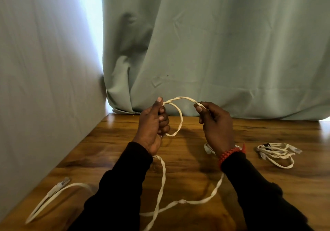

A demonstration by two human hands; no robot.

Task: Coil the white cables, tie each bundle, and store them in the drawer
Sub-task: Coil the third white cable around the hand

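A flat white cable [180, 118] is held up over the wooden table [267, 182]. My left hand [154, 127] grips it in a fist, with one loop hanging beside the fingers. My right hand [216, 123] pinches the same cable a short span away, and the stretch between the hands arches upward. The slack trails down from both hands and crosses itself on the table near me. A second white cable [278, 153], loosely bundled, lies on the table at the right. No drawer is in view.
Another white cable [53, 196] with a clear plug at its far end lies curved near the table's left front. A pale wall stands on the left and a green curtain [214, 52] hangs behind the table's far edge.
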